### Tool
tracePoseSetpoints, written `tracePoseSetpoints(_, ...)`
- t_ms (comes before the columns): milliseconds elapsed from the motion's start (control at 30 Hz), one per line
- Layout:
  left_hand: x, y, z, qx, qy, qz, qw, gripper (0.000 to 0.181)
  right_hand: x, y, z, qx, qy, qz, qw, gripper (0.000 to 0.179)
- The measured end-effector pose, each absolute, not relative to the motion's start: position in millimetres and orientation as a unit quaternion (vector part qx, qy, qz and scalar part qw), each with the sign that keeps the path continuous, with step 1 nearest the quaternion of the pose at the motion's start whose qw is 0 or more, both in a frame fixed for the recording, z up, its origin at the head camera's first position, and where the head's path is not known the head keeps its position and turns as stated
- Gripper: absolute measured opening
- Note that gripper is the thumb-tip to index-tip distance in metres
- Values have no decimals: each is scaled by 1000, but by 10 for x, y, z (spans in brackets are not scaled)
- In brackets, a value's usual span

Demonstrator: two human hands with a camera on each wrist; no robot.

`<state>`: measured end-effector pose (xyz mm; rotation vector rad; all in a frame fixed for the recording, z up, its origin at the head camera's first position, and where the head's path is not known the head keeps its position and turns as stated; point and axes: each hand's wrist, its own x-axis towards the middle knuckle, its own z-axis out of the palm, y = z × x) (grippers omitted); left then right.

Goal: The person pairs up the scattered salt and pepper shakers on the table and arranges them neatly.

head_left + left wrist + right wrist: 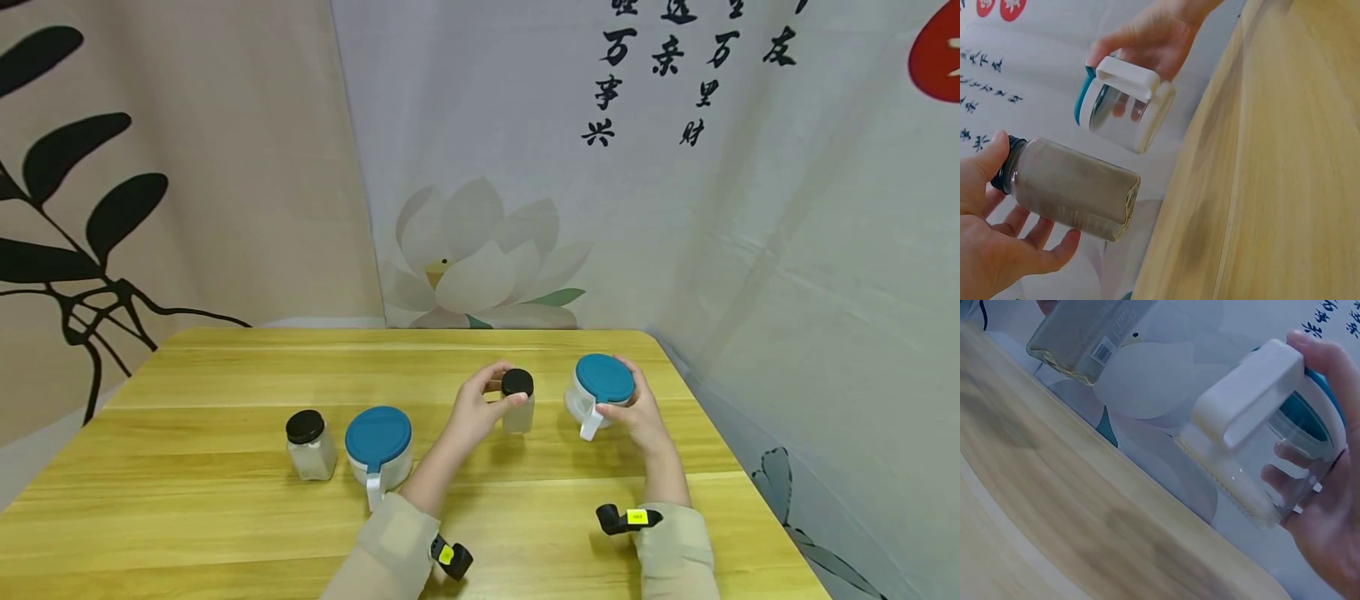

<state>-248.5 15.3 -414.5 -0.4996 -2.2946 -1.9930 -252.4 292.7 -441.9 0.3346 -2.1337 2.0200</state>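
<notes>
My left hand (477, 406) grips a glass jar (1075, 184) by its black screw lid (517, 382), thumb on one side and fingers on the other. Pale contents fill much of this jar, and a barcode label (1104, 351) shows in the right wrist view. In my right hand (640, 410) is a clear container (1254, 469) with a blue lid (604, 377) and a white handle (1127, 76). The thumb lies at the lid by the handle, and the fingers wrap the far side. Both things hang above the table, apart from each other.
On the wooden table (225, 533), to the left, stand another black-lidded jar (311, 454) and another blue-lidded container (378, 442) with a white handle. The second container is close to my left forearm. A printed cloth (480, 100) hangs behind the table's far edge.
</notes>
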Motion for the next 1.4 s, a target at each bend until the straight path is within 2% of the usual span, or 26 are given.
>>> tracePoseSetpoints(333, -2413, 76, -4148, -164, -735, -657, 31, 47, -2516, 2845, -4391, 127, -712, 687, 80, 82)
tracePoseSetpoints(800, -2346, -8, -4143, -166, -737, -654, 38, 43, -2488, 2684, -4361, 156, -699, 696, 46, 86)
tracePoseSetpoints(1167, -2056, -63, -3792, -170, -746, -642, 36, 39, -2458, 2626, -4371, 205, -708, 675, 21, 93)
tracePoseSetpoints(1400, -2273, -72, -4127, -162, -749, -642, 34, 42, -2453, 2605, -4393, 230, -702, 674, 19, 97)
